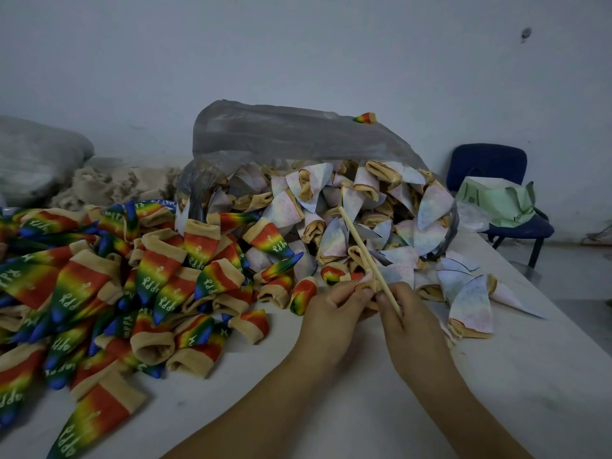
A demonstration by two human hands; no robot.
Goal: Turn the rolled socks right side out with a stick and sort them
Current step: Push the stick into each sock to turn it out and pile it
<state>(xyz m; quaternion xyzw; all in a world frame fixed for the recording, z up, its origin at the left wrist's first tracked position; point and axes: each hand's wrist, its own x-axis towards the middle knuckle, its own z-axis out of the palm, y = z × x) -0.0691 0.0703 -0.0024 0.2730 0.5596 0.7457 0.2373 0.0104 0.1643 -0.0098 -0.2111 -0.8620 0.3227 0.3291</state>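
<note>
Fingers (351, 293) of my left hand (331, 313) pinched a rolled sock (363, 282), right hand (410, 323) gripped the stick (359, 241). Rainbow pile (132, 276) left of them looked done; bag (298, 137) beyond, loads left, I'd guess.

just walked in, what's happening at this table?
A person is turning socks by hand. The right hand grips a stick, and the left hand pinches a tan-cuffed sock against it. A pile of rainbow socks lies to the left; pale rolled socks spill from a plastic bag behind.
</note>
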